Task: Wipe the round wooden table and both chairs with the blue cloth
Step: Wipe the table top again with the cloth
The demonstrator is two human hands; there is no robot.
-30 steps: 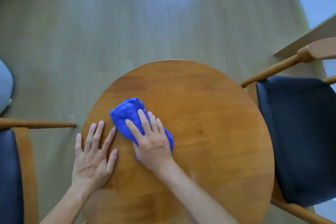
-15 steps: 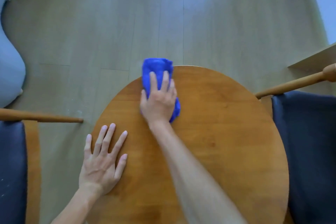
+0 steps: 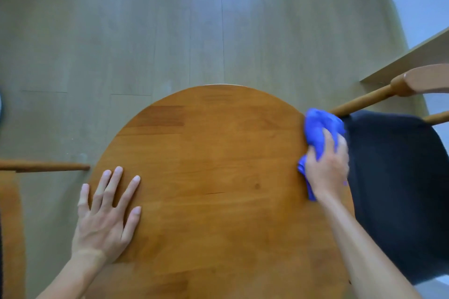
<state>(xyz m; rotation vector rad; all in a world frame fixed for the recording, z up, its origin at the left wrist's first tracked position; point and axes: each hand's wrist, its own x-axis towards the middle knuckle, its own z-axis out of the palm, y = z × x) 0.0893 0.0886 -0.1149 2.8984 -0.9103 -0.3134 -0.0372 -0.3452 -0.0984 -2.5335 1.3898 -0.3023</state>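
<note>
Both forearms are bare with no sleeves in view. The left hand (image 3: 107, 221), at seven o'clock, and the right hand (image 3: 326, 167), at three o'clock, wear nothing.

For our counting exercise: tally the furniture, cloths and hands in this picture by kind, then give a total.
Round wooden table: 1
Chairs: 2, the right chair and the left chair, partly cut off
Blue cloth: 1
Hands: 2, left hand and right hand
Total: 6

Round wooden table (image 3: 218, 165) on pale plank floor (image 3: 145, 31), blue cloth (image 3: 318, 128) at its right edge (bunched)
</note>
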